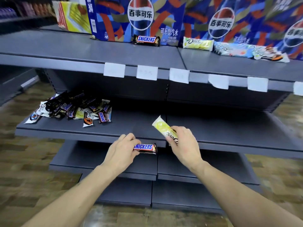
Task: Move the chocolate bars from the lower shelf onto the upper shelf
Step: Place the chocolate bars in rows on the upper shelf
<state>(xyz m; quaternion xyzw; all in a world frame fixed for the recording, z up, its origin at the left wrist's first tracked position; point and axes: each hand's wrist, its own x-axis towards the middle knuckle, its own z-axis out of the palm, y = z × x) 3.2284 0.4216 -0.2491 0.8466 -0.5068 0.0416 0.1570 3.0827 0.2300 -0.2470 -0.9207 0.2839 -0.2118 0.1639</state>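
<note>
My left hand (122, 150) grips a Snickers bar (146, 148) just in front of the lower shelf's front edge (91, 134). My right hand (183, 141) holds a yellow-white Dove bar (161, 126), tilted up to the left over that shelf. A heap of several Snickers and Dove bars (73, 108) lies at the lower shelf's left end. On the upper shelf (82, 49) one Snickers bar (146, 40) lies in the middle, with a yellow Dove bar (198, 43) and a few more pale bars (249, 51) in a row to its right.
Large blue Pepsi cartons (141, 17) stand along the back of the upper shelf, a yellow-red box (73, 17) to their left. White price tags (147, 72) hang from the upper shelf's front edge. More grey shelves (106, 163) step out below. Wood-pattern floor lies on both sides.
</note>
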